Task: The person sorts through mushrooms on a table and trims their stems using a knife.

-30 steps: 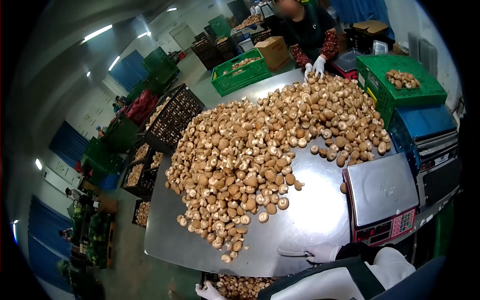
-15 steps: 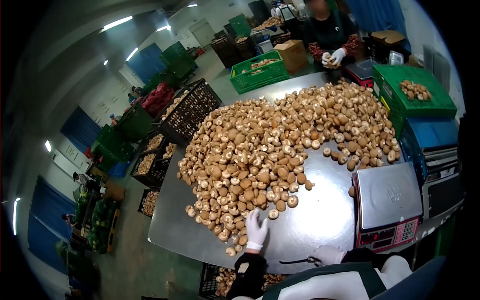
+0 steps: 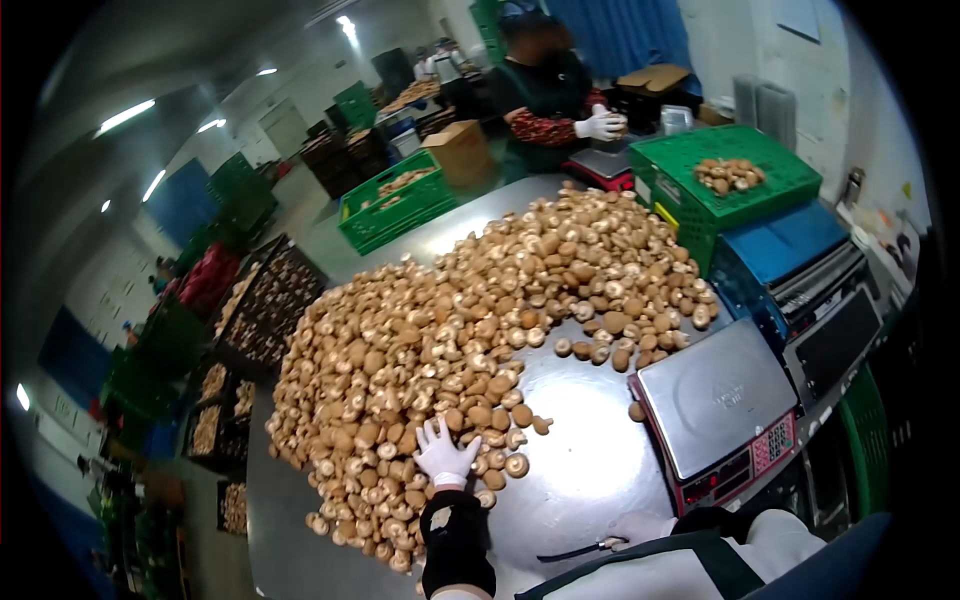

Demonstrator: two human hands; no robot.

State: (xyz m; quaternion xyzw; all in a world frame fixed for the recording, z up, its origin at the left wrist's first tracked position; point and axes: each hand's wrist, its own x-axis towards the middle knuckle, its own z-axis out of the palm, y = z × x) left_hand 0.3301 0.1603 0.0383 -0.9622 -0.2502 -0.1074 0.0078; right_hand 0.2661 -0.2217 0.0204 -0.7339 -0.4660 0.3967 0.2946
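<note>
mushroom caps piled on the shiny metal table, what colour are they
The round mushroom caps are tan to mid-brown, best seen in the head view.

Brown and cream on mushrooms [image 3: 430, 350]; white on left glove [image 3: 446, 457] and right glove [image 3: 642, 527]; green on crate [image 3: 690, 214]; mottled red and black on co-worker's sleeve [image 3: 541, 127].
</note>
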